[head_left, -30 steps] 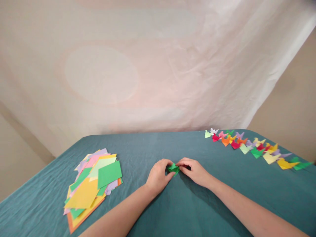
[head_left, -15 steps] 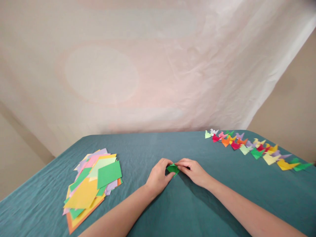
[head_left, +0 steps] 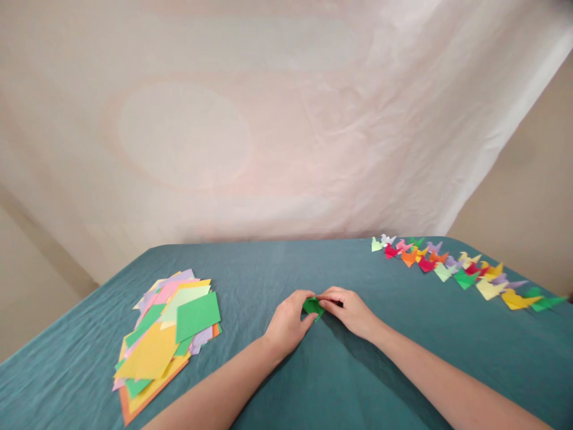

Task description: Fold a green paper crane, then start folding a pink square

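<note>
A small folded piece of green paper [head_left: 313,307] is held just above the teal tablecloth [head_left: 340,382] in the middle of the table. My left hand [head_left: 286,322] pinches its left side with thumb and fingers closed. My right hand [head_left: 351,310] pinches its right side, fingers curled over it. Most of the paper is hidden between the fingertips.
A loose stack of coloured paper squares [head_left: 168,325] lies at the left. A row of several folded paper birds [head_left: 461,269] in mixed colours runs along the far right edge. A pale cloth backdrop [head_left: 268,119] hangs behind the table.
My fingers have pressed closer together on the green paper, which looks smaller and more covered. Arms and the other things have stayed in place.
</note>
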`<action>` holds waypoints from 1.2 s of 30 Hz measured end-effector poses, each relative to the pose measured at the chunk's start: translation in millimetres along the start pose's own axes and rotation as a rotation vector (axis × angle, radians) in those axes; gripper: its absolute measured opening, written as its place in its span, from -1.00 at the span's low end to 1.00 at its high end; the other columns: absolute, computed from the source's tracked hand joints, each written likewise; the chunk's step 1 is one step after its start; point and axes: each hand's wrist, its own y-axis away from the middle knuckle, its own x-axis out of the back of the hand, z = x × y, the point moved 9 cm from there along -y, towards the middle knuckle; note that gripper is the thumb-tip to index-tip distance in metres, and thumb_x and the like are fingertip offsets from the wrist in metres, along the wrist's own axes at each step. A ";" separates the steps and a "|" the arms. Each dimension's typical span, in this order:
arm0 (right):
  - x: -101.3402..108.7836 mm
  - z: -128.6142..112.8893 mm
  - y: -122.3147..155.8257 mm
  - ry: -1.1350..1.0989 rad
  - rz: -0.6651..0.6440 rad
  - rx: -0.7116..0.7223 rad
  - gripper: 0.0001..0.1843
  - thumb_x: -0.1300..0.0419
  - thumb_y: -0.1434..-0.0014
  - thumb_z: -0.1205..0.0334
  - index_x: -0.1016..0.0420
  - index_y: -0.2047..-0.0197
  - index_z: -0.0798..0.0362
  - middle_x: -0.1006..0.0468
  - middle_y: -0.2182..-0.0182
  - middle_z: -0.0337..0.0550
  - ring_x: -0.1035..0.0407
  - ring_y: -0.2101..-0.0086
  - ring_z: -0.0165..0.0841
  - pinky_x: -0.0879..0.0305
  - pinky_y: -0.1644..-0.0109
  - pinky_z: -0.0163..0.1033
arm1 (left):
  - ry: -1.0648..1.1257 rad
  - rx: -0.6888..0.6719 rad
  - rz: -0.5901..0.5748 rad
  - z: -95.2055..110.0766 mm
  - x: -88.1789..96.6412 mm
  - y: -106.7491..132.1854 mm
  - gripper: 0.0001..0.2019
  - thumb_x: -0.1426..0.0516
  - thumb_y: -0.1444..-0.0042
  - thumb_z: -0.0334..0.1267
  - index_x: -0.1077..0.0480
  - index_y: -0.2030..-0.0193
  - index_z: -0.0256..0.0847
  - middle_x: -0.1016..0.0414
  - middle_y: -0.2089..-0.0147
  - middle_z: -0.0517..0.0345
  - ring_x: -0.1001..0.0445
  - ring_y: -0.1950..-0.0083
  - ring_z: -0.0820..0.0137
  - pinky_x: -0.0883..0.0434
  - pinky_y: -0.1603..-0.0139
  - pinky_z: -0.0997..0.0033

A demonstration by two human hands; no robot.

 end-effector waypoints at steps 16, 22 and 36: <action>-2.5 12.1 -2.3 0.049 0.075 -0.075 -0.84 -0.16 -0.09 0.22 -0.53 0.26 0.04 -0.47 0.40 -0.18 -0.33 0.39 -0.38 -0.23 0.32 -0.30 | 0.029 -0.005 -0.001 1.3 -0.6 0.2 -0.62 -0.13 -0.04 -0.38 -0.25 -0.03 -0.14 -0.39 -0.02 0.09 -0.37 -0.03 0.30 -0.29 -0.09 0.26; -3.3 13.0 -3.1 0.063 0.091 -0.092 -0.84 -0.17 -0.09 0.20 -0.52 0.28 0.05 -0.47 0.41 -0.18 -0.33 0.39 -0.37 -0.22 0.32 -0.30 | 0.028 -0.011 0.004 1.3 -0.7 0.5 -0.62 -0.13 -0.04 -0.39 -0.26 -0.03 -0.14 -0.38 -0.03 0.09 -0.36 -0.03 0.31 -0.29 -0.09 0.27; -3.2 13.6 -1.7 0.127 0.128 -0.079 -0.87 -0.16 -0.10 0.21 -0.51 0.29 0.03 -0.45 0.42 -0.18 -0.31 0.40 -0.37 -0.22 0.31 -0.29 | 0.032 -0.028 -0.006 3.8 -0.6 0.8 -0.61 -0.09 -0.03 -0.42 -0.25 -0.05 -0.16 -0.38 -0.04 0.08 -0.35 -0.05 0.33 -0.27 -0.12 0.30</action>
